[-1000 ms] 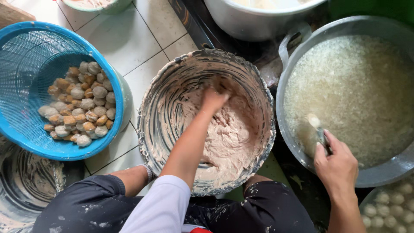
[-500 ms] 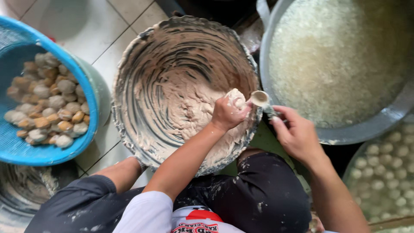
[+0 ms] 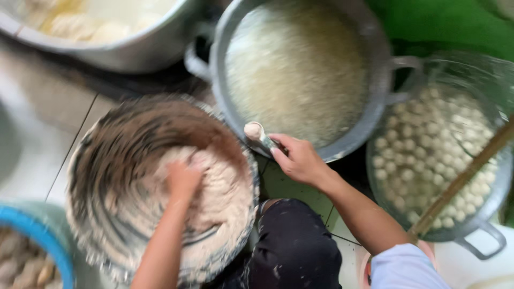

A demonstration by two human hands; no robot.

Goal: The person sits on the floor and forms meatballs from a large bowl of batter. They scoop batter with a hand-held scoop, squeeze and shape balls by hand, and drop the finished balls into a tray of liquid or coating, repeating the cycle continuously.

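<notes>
A wide metal bowl [image 3: 101,150] smeared with pale paste [image 3: 225,203] sits in front of me. My left hand [image 3: 182,179] is pressed into the paste, fingers closed in it. My right hand [image 3: 300,158] holds a metal spoon [image 3: 257,134] with a lump of paste on its tip, just over the rim of a large pot of hot, bubbling liquid [image 3: 294,69].
A metal colander [image 3: 476,235] of small white balls stands at the right, a wooden stick [image 3: 460,182] across it. A blue basket [image 3: 32,262] with browned pieces is at the lower left. Another big pot [image 3: 107,32] is at the top left, on a tiled floor [image 3: 32,160].
The view has swung to the right. My left hand went from the spoon back down into the paste. My right hand keeps the spoon, which now carries a lump, near the pot's rim.
</notes>
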